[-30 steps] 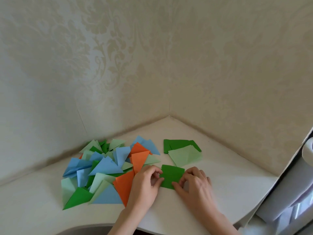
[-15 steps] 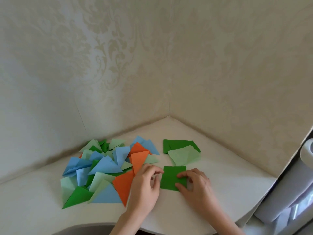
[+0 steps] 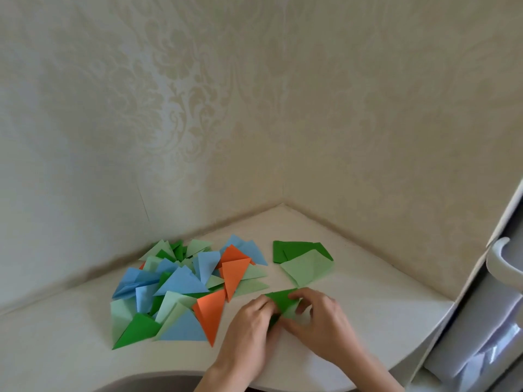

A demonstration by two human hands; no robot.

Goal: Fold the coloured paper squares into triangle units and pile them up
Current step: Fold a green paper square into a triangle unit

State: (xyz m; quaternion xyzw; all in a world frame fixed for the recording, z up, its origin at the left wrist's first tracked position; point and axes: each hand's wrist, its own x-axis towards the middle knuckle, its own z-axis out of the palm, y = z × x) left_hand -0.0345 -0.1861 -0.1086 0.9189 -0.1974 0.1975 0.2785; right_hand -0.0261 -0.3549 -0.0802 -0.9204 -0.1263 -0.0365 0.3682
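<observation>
Dark green paper [image 3: 280,300], partly folded with a point raised toward the far side, sits on the near right part of a pale surface [image 3: 368,312], held between two bare hands. Left hand [image 3: 249,332] comes in from the near edge, its fingers curled onto the left side of the green piece, pinching it. Right hand [image 3: 325,323] lies just beside it, fingers bent over the right side of the same piece, pressing and gripping it; the fingertips are slightly blurred, so the exact fold is hard to make out. Both grips are closed on the paper.

Just left of the hands lies a loose pile of folded triangles [image 3: 181,290], overlapping one another in light blue, orange, dark green and pale green. A large orange triangle [image 3: 210,316] at the near right edge of the pile points toward the near side, almost touching the left hand.

Farther away, beyond the hands, a small stack of unfolded squares [image 3: 302,260] rests flat: a pale green sheet lies on top of dark green ones, apart from the triangle pile.

Cream wallpaper with a raised floral pattern [image 3: 184,114] covers two walls meeting in a corner behind the surface. At the far right edge stands white furniture with a curved handle [image 3: 501,264].
</observation>
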